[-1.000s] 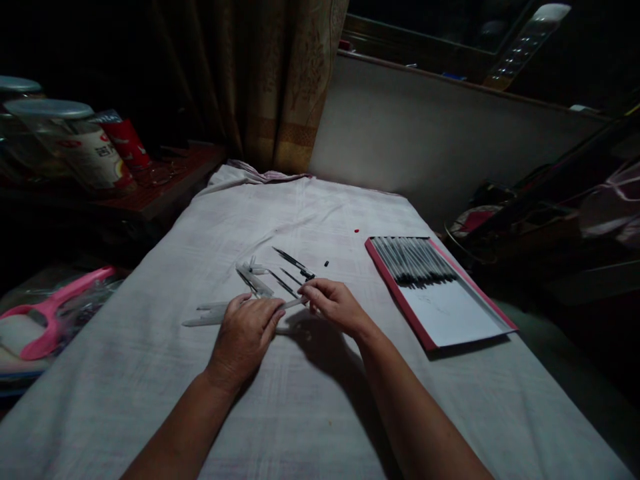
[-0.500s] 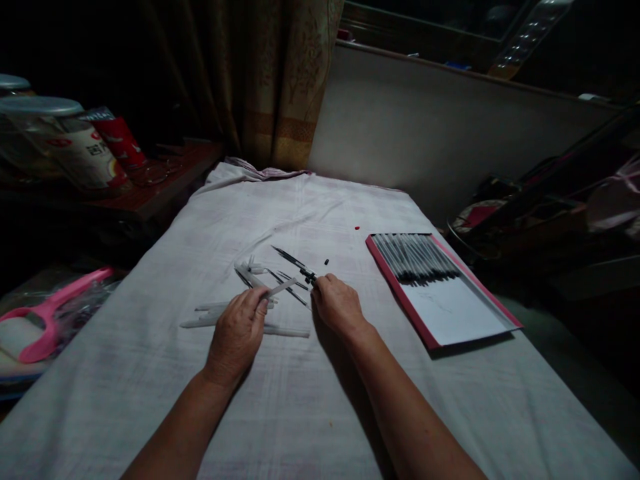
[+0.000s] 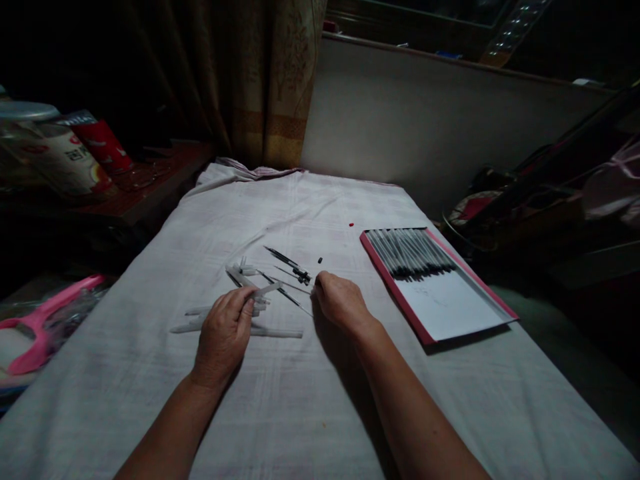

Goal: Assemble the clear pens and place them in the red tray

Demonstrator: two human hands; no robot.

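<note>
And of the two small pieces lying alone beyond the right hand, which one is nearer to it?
The black piece, just beyond the right hand; the red piece lies farther back.

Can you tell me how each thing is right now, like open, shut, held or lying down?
Left hand: closed on a clear tube.
Right hand: curled; whether it grips anything is hard to tell.
Dark sticks: lying loose on the cloth.
Box: open, partly filled with see-through sticks.
Jar: lid on.
Red bit: lying alone.
Curtain: hanging in folds.
Cloth: spread out, slightly wrinkled.
</note>
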